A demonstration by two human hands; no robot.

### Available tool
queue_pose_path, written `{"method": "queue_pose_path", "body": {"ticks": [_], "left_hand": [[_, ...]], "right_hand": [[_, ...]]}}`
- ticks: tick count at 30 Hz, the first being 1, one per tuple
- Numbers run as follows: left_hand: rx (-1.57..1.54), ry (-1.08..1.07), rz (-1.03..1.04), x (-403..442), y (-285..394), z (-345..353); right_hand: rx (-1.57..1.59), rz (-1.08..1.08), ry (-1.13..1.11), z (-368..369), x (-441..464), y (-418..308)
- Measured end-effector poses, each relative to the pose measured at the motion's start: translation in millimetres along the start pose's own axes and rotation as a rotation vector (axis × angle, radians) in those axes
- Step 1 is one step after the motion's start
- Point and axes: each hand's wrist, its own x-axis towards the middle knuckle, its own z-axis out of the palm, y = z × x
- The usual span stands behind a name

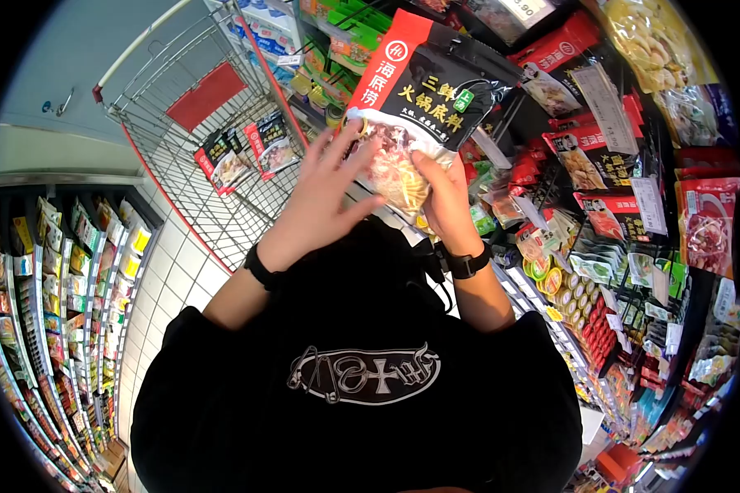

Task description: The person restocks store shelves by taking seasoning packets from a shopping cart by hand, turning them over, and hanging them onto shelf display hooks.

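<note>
I hold a bag (429, 100), top middle: right hand (450, 197) gripping it, left hand (327, 194) open. Moving it likely needs a tight grip.

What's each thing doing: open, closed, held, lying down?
Red, black and white plastic food packet: held up, tilted, seemingly unopened.
Right hand: closed on its lower edge.
Left hand: open, fingers spread at its front.
Metal wire shopping cart with red trim: carrying goods.
Two red-and-black plastic packets: lying in the cart.
</note>
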Motion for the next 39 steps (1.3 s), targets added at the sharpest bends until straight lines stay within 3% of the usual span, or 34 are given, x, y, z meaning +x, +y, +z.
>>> {"method": "queue_pose_path", "body": {"ticks": [3,5,7,10,14,19,23,25,30,34,39], "left_hand": [[0.075,0.072,-0.095,0.8,-6.8,-2.0],[-0.447,0.075,-0.275,1.9,-11.8,1.3],[-0.583,0.060,-0.311,4.4,-10.2,2.1],[-0.188,0.209,-0.144,15.9,-18.0,7.1],[-0.090,0.279,0.047,63.4,-17.4,-8.8],[-0.275,0.247,0.146,145.8,-13.3,-22.9],[-0.006,0.381,0.321,198.3,-25.7,-5.8],[-0.046,0.378,0.363,200.0,-2.6,-19.8],[-0.042,0.597,0.556,205.0,18.4,-32.1],[-0.119,0.526,0.410,211.1,18.6,-33.2],[-0.162,0.551,0.435,216.5,16.1,-30.1]], "right_hand": [[-0.020,0.021,-0.026,-7.5,-1.2,-9.4],[-0.048,0.000,-0.032,-8.3,-0.4,-11.6],[-0.107,-0.029,-0.053,-8.2,0.9,-13.1],[-0.194,-0.110,-0.007,-14.1,9.9,-18.6],[-0.348,-0.182,0.113,-27.5,27.8,-30.1],[-0.314,-0.288,0.186,-42.1,49.9,-42.0],[-0.327,-0.279,0.170,-45.2,60.5,-49.9],[-0.429,-0.344,0.167,-48.1,64.4,-47.0],[-0.329,-0.317,0.091,-40.8,64.8,-48.2],[-0.361,-0.380,0.111,-35.7,75.7,-51.4],[-0.334,-0.457,0.109,-28.9,77.1,-55.8]]}}
